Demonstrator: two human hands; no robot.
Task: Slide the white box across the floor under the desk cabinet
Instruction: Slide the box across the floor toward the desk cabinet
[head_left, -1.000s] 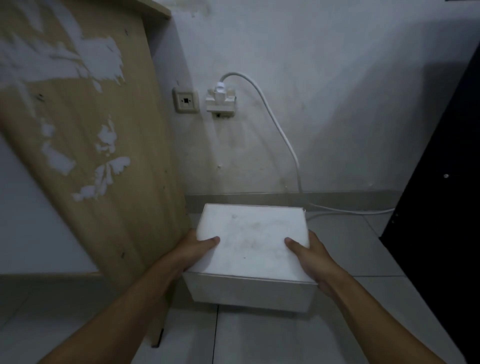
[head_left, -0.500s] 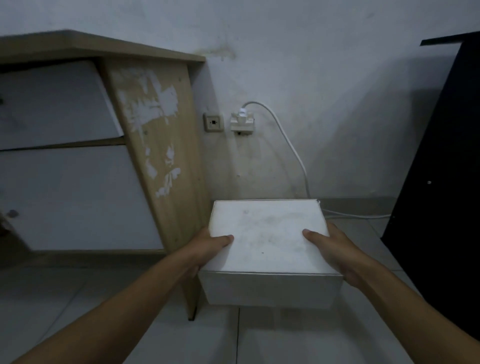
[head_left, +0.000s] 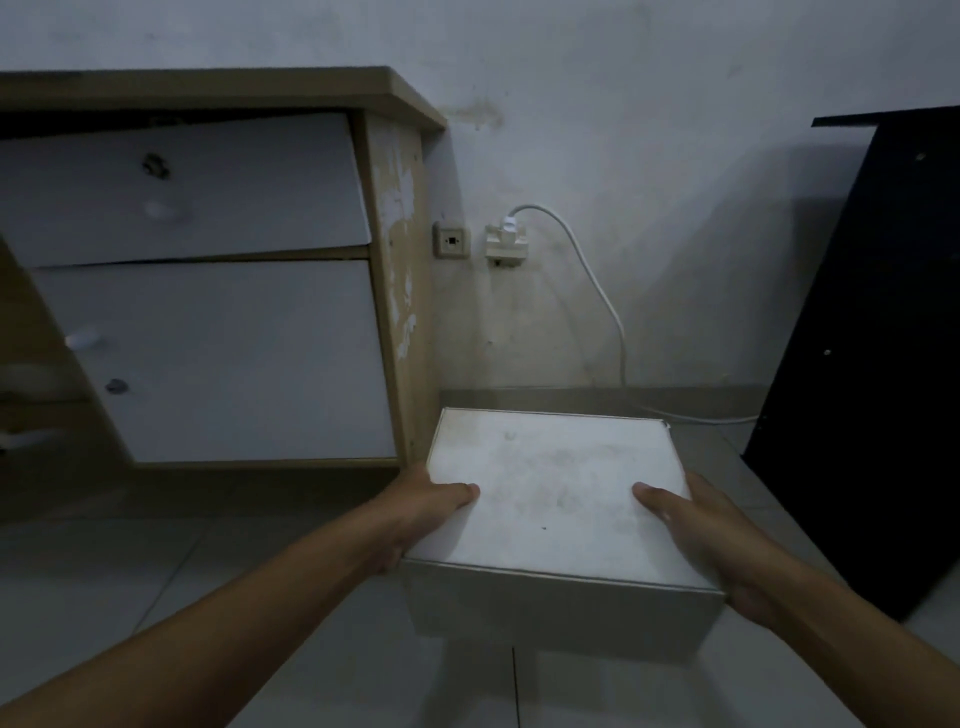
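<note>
While the dim light blurs most detail, I can make out the desk cabinet (head_left: 218, 291) at the left, its left part cut off by the frame edge. It has two pale fronts, a drawer over a door, and the knobs on them are smeared and hard to read. Its wooden side panel (head_left: 402, 291) has flaking patches. A shadowed gap runs under the cabinet above the tiled floor (head_left: 156, 561); what lies in it I cannot tell.

My left hand (head_left: 426, 512) grips the left side of the white box (head_left: 556, 499), thumb lying on the lid, the other fingers hidden behind the box's side. The box sits just to the right of the cabinet's near corner, in front of the back wall; whether its base touches the floor I cannot tell. Behind it on the wall are a small socket plate (head_left: 452, 240) and a plug adapter (head_left: 506, 244), from which a white cable (head_left: 597, 291) drops behind the box.

My right hand (head_left: 711, 540) clasps the box's right side, thumb on top, fingers hidden. At the far right, a black panel (head_left: 872, 364) leans, partly cut off.
</note>
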